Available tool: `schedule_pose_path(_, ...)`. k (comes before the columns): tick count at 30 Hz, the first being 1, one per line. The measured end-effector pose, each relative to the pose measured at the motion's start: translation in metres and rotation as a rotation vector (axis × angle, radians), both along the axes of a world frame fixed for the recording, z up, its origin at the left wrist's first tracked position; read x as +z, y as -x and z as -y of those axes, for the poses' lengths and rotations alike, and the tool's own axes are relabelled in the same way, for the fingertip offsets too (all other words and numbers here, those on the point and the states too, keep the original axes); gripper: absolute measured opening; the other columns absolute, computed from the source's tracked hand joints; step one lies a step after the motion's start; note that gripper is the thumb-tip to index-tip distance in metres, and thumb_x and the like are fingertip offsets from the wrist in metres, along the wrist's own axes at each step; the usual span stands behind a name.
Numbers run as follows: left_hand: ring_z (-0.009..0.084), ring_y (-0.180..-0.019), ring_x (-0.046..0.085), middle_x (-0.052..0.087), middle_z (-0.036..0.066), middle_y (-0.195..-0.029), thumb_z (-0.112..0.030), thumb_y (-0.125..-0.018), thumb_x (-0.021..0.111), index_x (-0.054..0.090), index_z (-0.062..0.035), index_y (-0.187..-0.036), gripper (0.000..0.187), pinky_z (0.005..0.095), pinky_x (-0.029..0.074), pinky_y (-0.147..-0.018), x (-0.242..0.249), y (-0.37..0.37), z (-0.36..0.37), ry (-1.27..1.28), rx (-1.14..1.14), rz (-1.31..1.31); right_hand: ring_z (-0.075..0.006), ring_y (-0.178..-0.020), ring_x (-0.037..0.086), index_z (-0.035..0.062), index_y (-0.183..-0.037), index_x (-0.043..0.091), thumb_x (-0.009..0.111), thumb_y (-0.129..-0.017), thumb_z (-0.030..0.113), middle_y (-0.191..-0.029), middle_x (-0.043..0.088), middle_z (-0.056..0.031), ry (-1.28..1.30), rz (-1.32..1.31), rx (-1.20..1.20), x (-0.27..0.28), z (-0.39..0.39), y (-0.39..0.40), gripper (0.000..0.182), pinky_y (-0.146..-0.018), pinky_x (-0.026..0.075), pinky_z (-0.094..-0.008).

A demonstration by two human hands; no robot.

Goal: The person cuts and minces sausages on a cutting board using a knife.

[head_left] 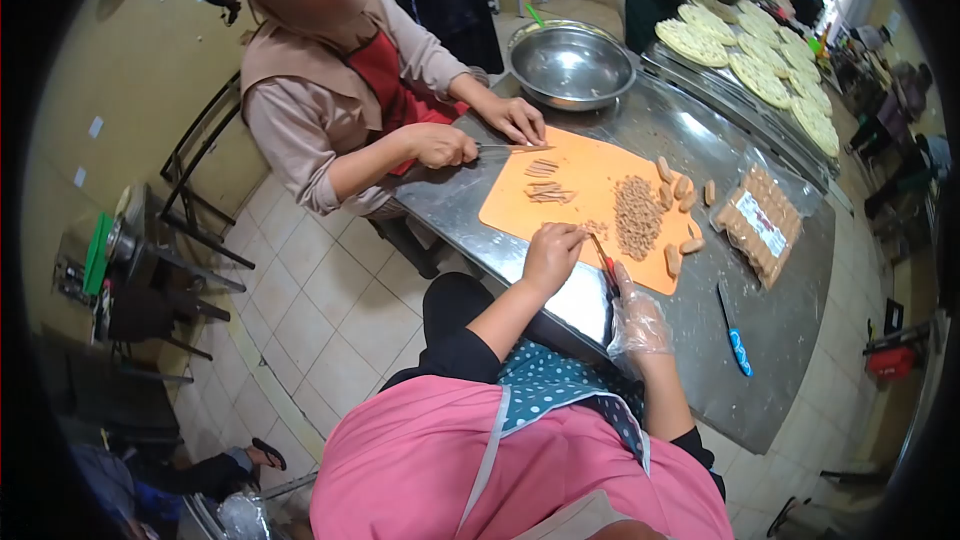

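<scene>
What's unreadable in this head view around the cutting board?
- Knife blade: mostly hidden behind the gloved right hand; only a red strip shows.
- Piece under the left hand: covered by the fingers.
- Label on the sausage pack: too small to read.
- Co-worker's face: blurred.
- Flat rounds on the far tray: fisheye edge distorts them.

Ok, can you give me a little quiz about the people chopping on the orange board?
1. True or false: the round silver metal bowl sits on the flat orange cutting board.
2. Which of the camera wearer's hands wears a clear plastic glove? A: the left hand. B: the right hand, which grips the red-handled knife.
3. Fill in: the blue-handled knife lies on the shiny steel ____.
Key: 1 false; 2 B; 3 table.
</scene>
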State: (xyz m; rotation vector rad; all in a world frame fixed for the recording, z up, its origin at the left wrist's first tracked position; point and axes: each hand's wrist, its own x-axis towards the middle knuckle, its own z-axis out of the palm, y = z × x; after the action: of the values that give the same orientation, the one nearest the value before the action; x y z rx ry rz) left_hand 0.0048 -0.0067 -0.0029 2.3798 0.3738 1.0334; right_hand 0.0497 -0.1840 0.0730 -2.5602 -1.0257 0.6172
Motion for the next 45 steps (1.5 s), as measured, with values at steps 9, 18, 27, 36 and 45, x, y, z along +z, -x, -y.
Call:
schedule_pose_path(9,0.0286,-0.076,0.060,0.065,0.012,-0.079,-0.006,-0.072,0.063,0.067,-0.0019,-0.081,0.011,0.0366,0.048,-0.071,0.003,-0.001,0.001,-0.026,0.009,-0.013,-0.0400,-0.079,0.059,0.0217,-0.137,0.032,0.047,-0.087,0.013,-0.084,0.058,-0.0266,-0.006,0.125,0.054,-0.020,-0.019,0.001,0.053,-0.068,0.044,-0.0493)
schedule_pose_path(18,0.0285,-0.076,0.059,0.064,0.012,-0.079,-0.005,-0.074,0.061,0.065,-0.0018,-0.083,0.010,0.0372,0.047,-0.071,0.003,-0.001,0.001,-0.059,0.005,-0.017,-0.0438,-0.076,0.060,0.0226,-0.139,0.027,0.049,-0.084,0.012,-0.082,0.059,-0.0271,0.125,0.068,0.070,-0.004,-0.005,0.009,0.060,-0.066,0.047,-0.0510)
schedule_pose_path(27,0.0312,-0.078,0.059,0.064,0.015,-0.082,-0.008,-0.077,0.060,0.064,0.0003,-0.083,0.011,0.0382,0.047,-0.072,0.007,0.002,0.003,0.084,0.017,-0.068,-0.0402,-0.070,0.060,0.0233,-0.139,0.026,0.046,-0.088,0.018,-0.073,0.058,-0.0246,-0.024,0.106,0.055,-0.024,0.004,0.003,0.055,-0.062,0.044,-0.0502)
schedule_pose_path(36,0.0316,-0.082,0.059,0.064,0.015,-0.084,-0.009,-0.075,0.061,0.064,-0.0001,-0.082,0.012,0.0384,0.047,-0.075,0.014,0.001,0.004,0.091,0.016,-0.113,-0.0399,-0.070,0.060,0.0241,-0.139,0.027,0.046,-0.087,0.017,-0.075,0.060,-0.0236,0.014,0.145,0.063,-0.026,-0.004,0.004,0.056,-0.062,0.045,-0.0500)
schedule_pose_path(45,0.0298,-0.082,0.059,0.065,0.014,-0.085,-0.008,-0.075,0.063,0.066,-0.0002,-0.081,0.011,0.0365,0.047,-0.075,0.005,0.001,0.002,0.111,0.031,-0.064,-0.0400,-0.071,0.061,0.0246,-0.138,0.028,0.046,-0.087,0.016,-0.077,0.060,-0.0237,0.062,0.102,0.033,-0.010,0.017,0.015,0.055,-0.063,0.045,-0.0497)
